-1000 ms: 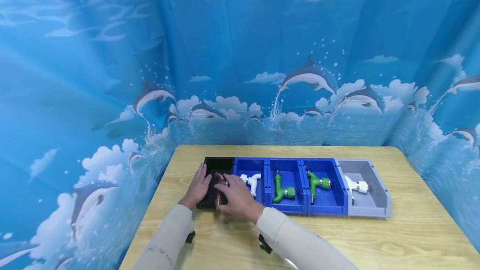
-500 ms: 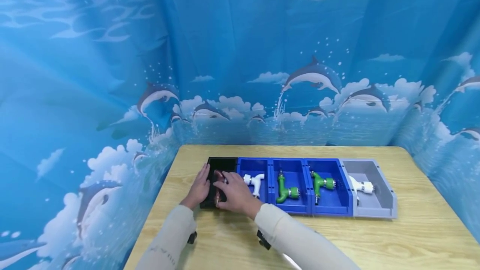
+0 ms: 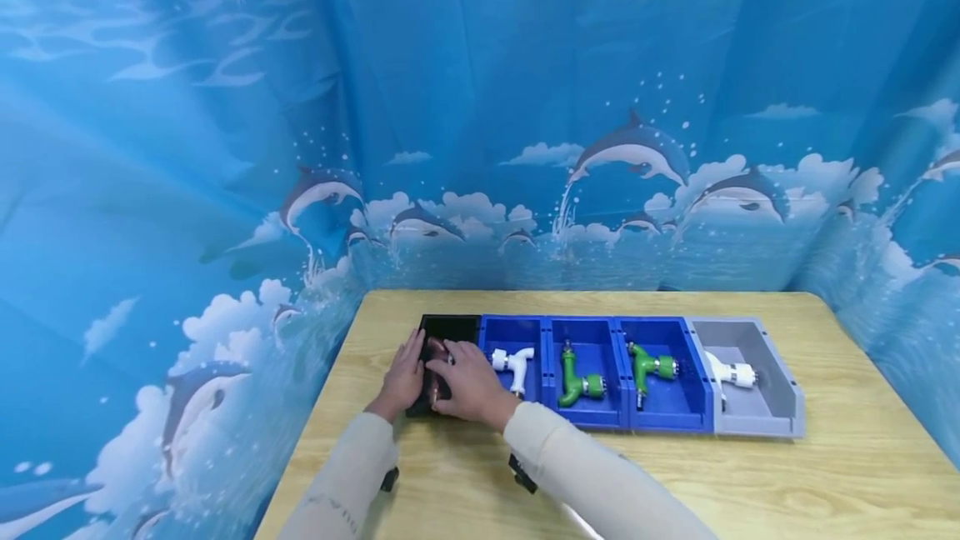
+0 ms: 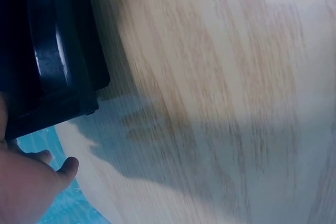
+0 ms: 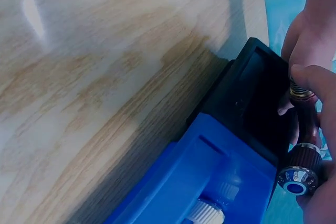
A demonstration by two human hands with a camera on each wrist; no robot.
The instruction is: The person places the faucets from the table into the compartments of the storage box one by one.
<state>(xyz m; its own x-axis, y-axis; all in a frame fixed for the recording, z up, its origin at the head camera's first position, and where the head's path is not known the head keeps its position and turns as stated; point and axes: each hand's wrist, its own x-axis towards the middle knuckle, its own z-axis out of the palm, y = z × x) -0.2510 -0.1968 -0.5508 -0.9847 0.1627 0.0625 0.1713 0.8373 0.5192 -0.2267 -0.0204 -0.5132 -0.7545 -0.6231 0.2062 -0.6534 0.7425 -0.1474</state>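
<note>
My right hand [image 3: 470,380] grips a brown faucet [image 3: 435,390] over the black bin [image 3: 450,325] at the left end of the row. In the right wrist view the threaded end and ridged knob of the faucet [image 5: 307,116] show between thumb and fingers. My left hand [image 3: 402,377] lies along the left side of the black bin with its fingers extended. The left wrist view shows part of the left hand [image 4: 31,184] against the bin's edge [image 4: 79,98]; most of its fingers are cut off there.
Right of the black bin, a blue bin holds a white faucet [image 3: 516,367]. Two more blue bins hold green faucets, one upright-lying [image 3: 573,382] and one beside it [image 3: 648,367]. A grey bin [image 3: 787,398] with a white faucet [image 3: 731,372] ends the row. A dolphin-print curtain [image 3: 480,148] surrounds the table.
The head view has shifted slightly, so the bins appear further right. Both hands stay at the black bin; the brown faucet remains in the right hand with little visible movement.
</note>
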